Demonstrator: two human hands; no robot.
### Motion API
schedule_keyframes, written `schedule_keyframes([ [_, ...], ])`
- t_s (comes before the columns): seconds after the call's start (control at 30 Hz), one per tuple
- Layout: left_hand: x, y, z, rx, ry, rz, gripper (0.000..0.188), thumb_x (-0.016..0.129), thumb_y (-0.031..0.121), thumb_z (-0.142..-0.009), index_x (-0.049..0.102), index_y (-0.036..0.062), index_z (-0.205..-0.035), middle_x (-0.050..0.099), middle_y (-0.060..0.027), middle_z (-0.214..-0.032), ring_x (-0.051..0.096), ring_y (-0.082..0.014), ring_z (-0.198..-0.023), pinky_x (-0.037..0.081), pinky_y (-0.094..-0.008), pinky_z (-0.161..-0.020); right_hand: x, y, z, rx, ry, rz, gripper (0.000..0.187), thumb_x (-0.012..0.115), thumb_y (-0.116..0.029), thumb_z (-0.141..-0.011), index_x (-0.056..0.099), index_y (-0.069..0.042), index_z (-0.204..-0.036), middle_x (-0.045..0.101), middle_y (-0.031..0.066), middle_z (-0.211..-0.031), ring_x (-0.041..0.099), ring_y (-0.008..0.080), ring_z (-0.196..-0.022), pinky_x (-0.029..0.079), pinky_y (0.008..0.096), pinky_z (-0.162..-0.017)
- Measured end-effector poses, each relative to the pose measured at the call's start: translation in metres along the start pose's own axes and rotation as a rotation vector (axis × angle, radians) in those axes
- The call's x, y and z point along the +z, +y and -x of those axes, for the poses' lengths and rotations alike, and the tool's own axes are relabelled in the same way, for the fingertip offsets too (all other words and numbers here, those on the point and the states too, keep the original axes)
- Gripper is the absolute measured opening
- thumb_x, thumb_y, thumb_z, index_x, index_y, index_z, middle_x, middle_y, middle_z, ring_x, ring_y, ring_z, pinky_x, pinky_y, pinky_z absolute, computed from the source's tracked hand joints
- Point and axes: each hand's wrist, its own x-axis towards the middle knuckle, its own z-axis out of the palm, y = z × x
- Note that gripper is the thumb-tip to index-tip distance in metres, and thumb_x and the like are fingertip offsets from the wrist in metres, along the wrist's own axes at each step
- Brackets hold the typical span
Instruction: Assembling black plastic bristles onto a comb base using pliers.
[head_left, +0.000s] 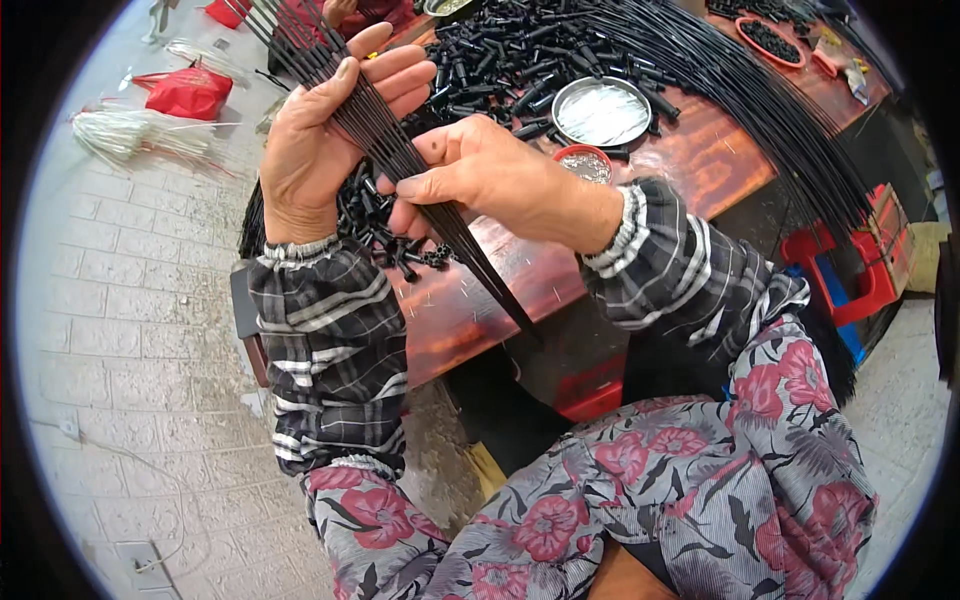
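Note:
A bundle of long thin black rods [483, 265] runs slantwise from the upper left down toward the table's near edge. My left hand [312, 140] is turned palm up under its upper part, with the thumb pressed over the rods and the other fingers stretched out. Lower along the bundle, my right hand [505, 185] grips the rods between thumb and fingers. Some of its fingertips are hidden behind the rods. Below the hands, small black tube-shaped parts [408, 262] lie loose on the reddish wooden table [455, 320].
A large heap of black parts [490, 55] covers the far table. Near it are a round metal tray [601, 112] of pale slivers and a small red-rimmed dish [585, 163]. More long black rods [740, 95] hang over the right edge, beside a red plastic stool [872, 280]. Another person's hand [340, 10] shows at the top.

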Motion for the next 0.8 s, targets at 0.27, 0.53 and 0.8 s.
schedule_keyframes([
  [0.27,-0.007,-0.048,0.023,-0.086,0.067,-0.099,0.044,0.046,0.015,-0.087,0.033,-0.0055,-0.123,0.052,-0.0231,-0.110,0.053,-0.0335,-0.101,0.043,-0.0432,-0.089,-0.024,0.024,0.027,0.268,-0.109,0.464,0.010,0.058,-0.011,-0.076,0.059,-0.002,-0.074,0.059,0.0028,-0.063,0.053,0.0070,-0.057,0.040,0.0216,-0.051],
  [0.53,0.035,-0.106,0.097,-0.207,0.223,-0.055,0.043,0.054,0.011,-0.082,0.041,-0.0056,-0.119,0.054,-0.0217,-0.107,0.054,-0.0298,-0.100,0.043,-0.0391,-0.089,-0.008,0.058,0.101,0.338,-0.123,0.675,0.009,0.061,-0.005,-0.069,0.056,0.003,-0.071,0.054,0.0115,-0.056,0.053,0.0156,-0.054,0.041,0.0306,-0.053],
  [0.8,0.031,-0.112,0.172,-0.234,0.539,-0.188,0.047,0.051,0.007,-0.083,0.035,-0.0071,-0.124,0.048,-0.0211,-0.117,0.047,-0.0294,-0.110,0.035,-0.0380,-0.096,-0.043,0.131,0.127,0.075,-0.059,0.888,0.015,0.063,-0.008,-0.069,0.058,0.001,-0.081,0.057,0.0207,-0.071,0.056,0.0369,-0.073,0.044,0.0383,-0.062],
])
